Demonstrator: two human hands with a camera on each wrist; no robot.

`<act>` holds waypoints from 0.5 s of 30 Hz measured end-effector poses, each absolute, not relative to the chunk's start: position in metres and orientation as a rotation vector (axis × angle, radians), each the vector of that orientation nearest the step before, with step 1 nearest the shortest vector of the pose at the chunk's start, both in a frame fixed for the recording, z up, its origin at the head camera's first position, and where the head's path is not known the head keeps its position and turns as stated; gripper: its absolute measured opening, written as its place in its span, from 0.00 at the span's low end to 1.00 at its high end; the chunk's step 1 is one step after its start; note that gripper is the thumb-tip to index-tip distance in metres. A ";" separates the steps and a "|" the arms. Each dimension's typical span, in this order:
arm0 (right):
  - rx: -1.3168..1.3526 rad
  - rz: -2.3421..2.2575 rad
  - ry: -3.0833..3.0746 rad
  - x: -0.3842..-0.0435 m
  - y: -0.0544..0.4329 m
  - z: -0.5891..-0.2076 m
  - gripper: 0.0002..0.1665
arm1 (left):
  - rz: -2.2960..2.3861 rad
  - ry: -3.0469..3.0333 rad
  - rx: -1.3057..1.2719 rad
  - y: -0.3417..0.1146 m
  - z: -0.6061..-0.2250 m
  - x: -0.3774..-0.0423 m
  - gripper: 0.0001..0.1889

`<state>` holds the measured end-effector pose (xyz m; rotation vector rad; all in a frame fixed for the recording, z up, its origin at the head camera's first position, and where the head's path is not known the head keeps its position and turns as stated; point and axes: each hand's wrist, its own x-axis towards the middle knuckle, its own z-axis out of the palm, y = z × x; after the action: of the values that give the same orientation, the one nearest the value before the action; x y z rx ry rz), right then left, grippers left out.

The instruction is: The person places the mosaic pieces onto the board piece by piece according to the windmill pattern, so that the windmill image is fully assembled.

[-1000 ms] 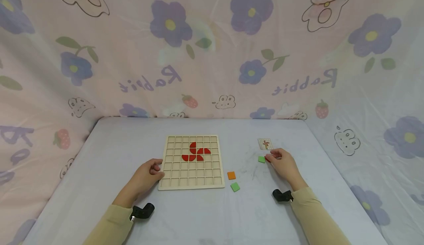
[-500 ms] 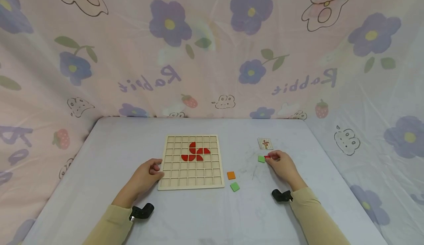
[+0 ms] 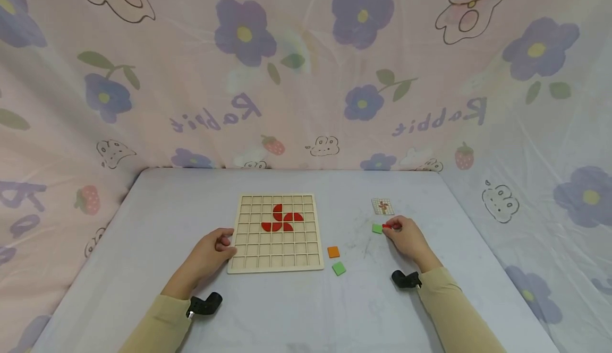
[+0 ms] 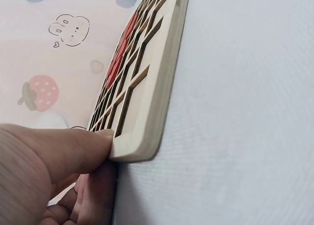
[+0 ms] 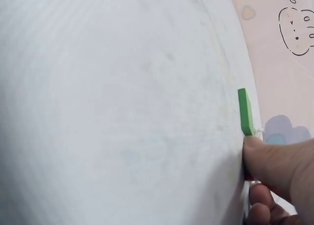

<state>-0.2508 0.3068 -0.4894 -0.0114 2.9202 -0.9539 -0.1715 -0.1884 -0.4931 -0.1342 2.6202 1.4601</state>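
Observation:
In the head view a square wooden grid board (image 3: 277, 270) lies left of the table's middle, with several red pieces (image 3: 298, 217) set near its centre in a pinwheel shape. My left hand (image 3: 210, 253) grips the board's left side; the left wrist view has the thumb (image 4: 93, 145) at the rim near a corner. Over to the right, my right hand (image 3: 408, 240) pinches a small red piece (image 3: 386, 226) between thumb and fingers, which cover most of it. Right beside those fingertips is a green square tile (image 3: 377, 229).
A small printed card (image 3: 383, 206) with a red pinwheel on a grid lies just beyond my right hand. Between board and right hand are an orange tile (image 3: 333, 252) and another green tile (image 3: 339, 268). A patterned cloth (image 3: 306, 77) hangs behind the white table (image 3: 287, 316).
My right fingers have shifted slightly on the red piece, and more of it shows above the fingertips. The left hand and board stay in place.

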 end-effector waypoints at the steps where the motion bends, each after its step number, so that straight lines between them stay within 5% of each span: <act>1: -0.018 -0.955 2.914 -0.251 0.306 -0.489 0.14 | 1.465 2.618 -0.132 -0.189 -0.493 -0.171 0.27; 15: 0.034 -0.969 2.888 -0.246 0.304 -0.487 0.15 | 1.467 2.622 -0.122 -0.188 -0.490 -0.170 0.27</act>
<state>-0.2456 0.3041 -0.4870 0.0340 2.8884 -0.9688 -0.1702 -0.1877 -0.4903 -0.1224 2.6218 1.4673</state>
